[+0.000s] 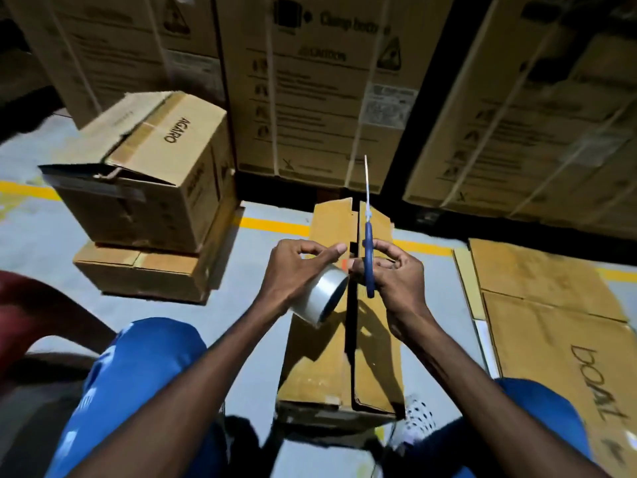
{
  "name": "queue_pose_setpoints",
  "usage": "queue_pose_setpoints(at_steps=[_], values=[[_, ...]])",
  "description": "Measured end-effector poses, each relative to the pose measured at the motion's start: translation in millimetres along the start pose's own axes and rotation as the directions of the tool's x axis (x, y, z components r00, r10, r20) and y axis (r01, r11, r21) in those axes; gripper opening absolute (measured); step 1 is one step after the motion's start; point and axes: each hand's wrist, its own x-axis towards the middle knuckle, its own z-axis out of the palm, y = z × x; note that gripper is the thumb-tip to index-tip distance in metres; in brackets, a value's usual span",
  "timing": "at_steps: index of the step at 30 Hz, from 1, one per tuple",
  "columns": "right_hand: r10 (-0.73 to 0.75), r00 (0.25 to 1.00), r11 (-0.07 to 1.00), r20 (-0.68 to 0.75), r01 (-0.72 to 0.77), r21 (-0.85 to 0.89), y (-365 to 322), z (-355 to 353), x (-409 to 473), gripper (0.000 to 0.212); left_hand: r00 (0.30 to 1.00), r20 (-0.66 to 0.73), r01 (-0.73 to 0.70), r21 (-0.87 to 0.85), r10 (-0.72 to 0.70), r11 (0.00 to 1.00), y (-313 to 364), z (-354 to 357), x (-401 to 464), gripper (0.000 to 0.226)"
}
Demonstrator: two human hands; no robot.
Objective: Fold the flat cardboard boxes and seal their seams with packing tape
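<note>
Currently both hands are raised over a folded cardboard box that stands on the floor between the person's knees, its two top flaps meeting along a dark open seam that runs away from the viewer. Left hand: fingers curled around a roll of clear packing tape, which hangs just under the palm with its open core facing lower right; thumb and forefinger reach forward past the roll and pinch toward the free tape end. Right hand: fingers closed around the blue handles of a pair of scissors, blades pointing up and away, well above the fingertips. A small orange tab shows between the two thumbs, right at the pinch point; whether the right thumb touches the tape end cannot be told. The box seam lies directly below the gap between the hands and carries no visible tape along it. Left of the left fingers, well apart, two brown boxes sit stacked, the upper one with its lid flaps loose. Right of the right fingers, flat cardboard sheets lie on the grey floor. Beyond the fingertips, large strapped cartons form a wall.
</note>
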Motion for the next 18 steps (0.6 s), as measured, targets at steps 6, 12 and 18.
queue_pose_setpoints(at_steps=[6,12,18], values=[[0.050,0.998,0.993,-0.041,-0.045,0.111,-1,-11,17,0.043,0.997,0.077,0.007,-0.085,-0.001,0.996,6,13,6,0.029],[0.171,0.979,0.971,-0.113,-0.147,0.190,4,-16,30,0.043,0.993,0.113,0.022,-0.013,-0.021,1.000,8,25,11,0.012],[-0.044,0.995,0.999,-0.093,0.043,-0.015,8,-18,37,0.047,0.997,0.048,-0.065,0.088,0.061,0.994,5,31,22,0.028]])
